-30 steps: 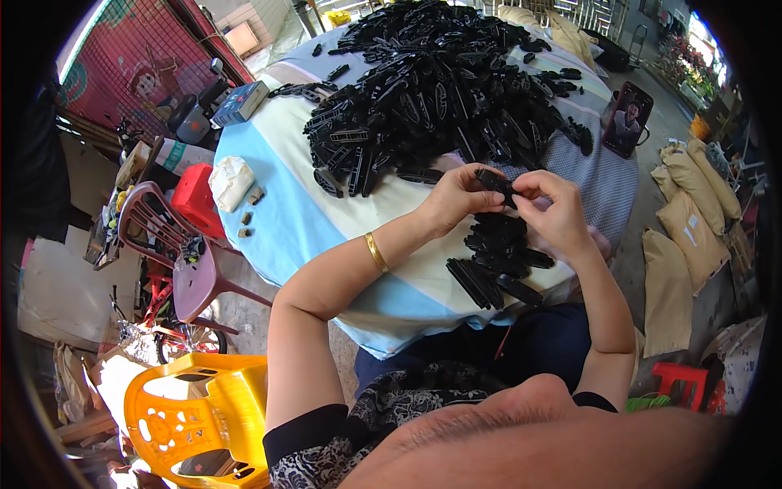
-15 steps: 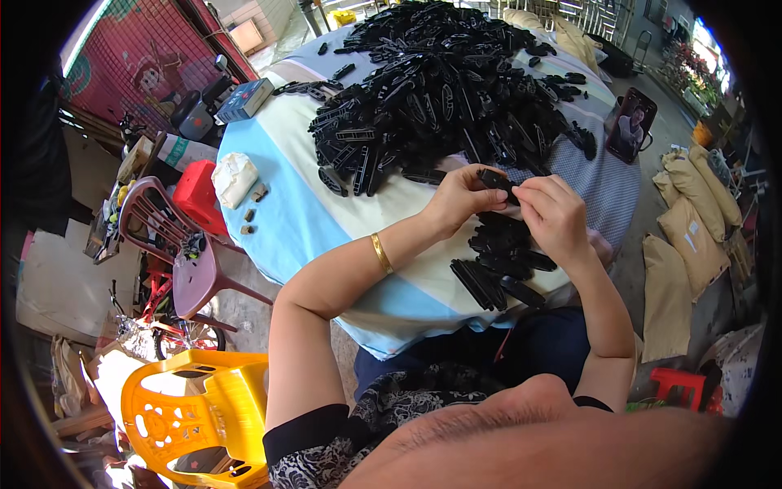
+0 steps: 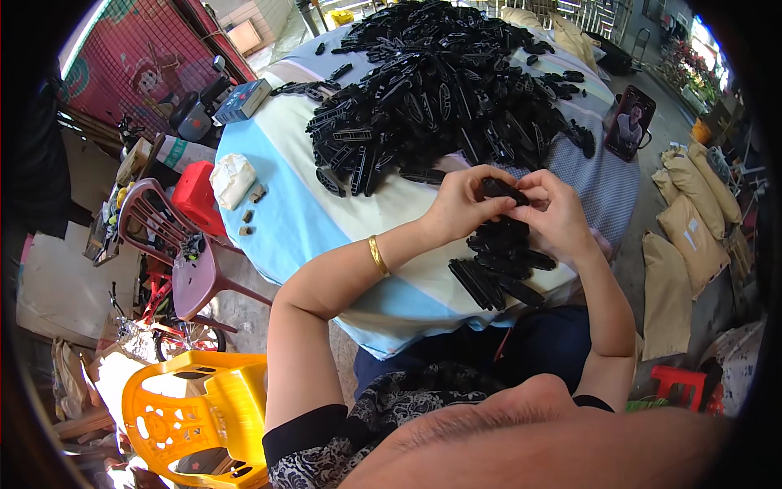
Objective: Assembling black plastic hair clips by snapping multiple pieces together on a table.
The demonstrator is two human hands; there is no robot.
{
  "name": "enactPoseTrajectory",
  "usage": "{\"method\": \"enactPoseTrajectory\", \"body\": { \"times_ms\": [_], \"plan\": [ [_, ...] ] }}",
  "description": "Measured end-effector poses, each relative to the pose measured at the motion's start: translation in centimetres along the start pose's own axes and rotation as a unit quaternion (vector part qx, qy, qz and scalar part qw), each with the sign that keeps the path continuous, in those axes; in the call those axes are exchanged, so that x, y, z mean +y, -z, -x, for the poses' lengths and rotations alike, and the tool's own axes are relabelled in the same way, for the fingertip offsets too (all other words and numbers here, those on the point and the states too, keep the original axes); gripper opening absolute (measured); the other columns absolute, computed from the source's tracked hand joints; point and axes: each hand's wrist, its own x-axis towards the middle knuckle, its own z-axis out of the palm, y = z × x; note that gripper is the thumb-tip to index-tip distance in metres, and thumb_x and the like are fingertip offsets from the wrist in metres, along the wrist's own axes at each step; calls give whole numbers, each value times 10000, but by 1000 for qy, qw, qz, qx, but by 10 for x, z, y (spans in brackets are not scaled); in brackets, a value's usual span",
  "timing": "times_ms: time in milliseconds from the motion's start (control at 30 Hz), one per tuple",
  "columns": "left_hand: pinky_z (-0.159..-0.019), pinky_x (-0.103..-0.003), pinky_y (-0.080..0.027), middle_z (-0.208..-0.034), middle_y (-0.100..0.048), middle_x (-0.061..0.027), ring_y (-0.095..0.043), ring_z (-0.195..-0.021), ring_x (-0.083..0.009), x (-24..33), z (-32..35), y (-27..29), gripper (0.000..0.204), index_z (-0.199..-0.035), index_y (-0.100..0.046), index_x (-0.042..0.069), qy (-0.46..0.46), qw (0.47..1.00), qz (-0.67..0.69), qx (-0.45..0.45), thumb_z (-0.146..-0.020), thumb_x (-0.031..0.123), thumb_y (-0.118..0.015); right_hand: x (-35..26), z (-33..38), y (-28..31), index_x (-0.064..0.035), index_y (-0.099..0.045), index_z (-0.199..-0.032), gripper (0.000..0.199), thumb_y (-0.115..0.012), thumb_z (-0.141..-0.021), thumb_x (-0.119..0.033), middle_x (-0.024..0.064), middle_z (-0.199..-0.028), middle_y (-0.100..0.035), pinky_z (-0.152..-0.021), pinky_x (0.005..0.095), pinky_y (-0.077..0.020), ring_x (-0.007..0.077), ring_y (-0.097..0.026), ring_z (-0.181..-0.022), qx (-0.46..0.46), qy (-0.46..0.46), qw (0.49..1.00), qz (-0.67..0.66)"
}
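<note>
A dark, elongated black plastic piece (image 3: 503, 191) is pinched between both my hands above the table. My left hand (image 3: 461, 204) grips its left end with thumb and fingers. From the right, my right hand (image 3: 560, 213) closes thumb and fingertips on the other end; the fingers partly cover the piece. Just below the hands lies a small stack of similar black pieces (image 3: 507, 254), with several set side by side in a row (image 3: 472, 284). Beyond the hands spreads a large heap of black oval, slotted plastic pieces (image 3: 432, 98).
A cloth-covered round table (image 3: 301, 212) carries a blue box (image 3: 243, 101), a crumpled white bag (image 3: 233, 179) and small brown blocks (image 3: 247, 216). A phone (image 3: 630, 122) stands at the right edge. Around it are a purple chair (image 3: 195, 285), a yellow chair (image 3: 236, 399) and tan sacks (image 3: 666, 293).
My right hand has shifted its hold, its thumb and fingers now closer around the end of the black plastic piece. The piece is turned slightly; my left hand keeps its grip.
</note>
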Motion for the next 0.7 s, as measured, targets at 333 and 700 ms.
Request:
{"method": "enactPoseTrajectory", "body": {
  "times_ms": [333,700],
  "plan": [
    [-616,-213,-511,-981,-629,-71,-591,-727,-73,15,-3,6,419,-1214,-468,2,-30,995,-98,1,-831,16,-636,-1,-5,-5,1,-490,-927,342,-748,-742,-124,114,-759,-689,-656,242,-487,125,-652,-718,26,-14,998,-52],
    [-648,-244,-499,-929,-646,-103,-600,-756,-109,12,-9,16,458,-1233,-443,21,-93,982,-161,32,-824,25,-649,51,-43,63,-7,-552,-1145,282,-579,-868,-50,71,-1132,-599,-769,241,-478,126,-572,-988,24,30,996,-78]
  ]
}}
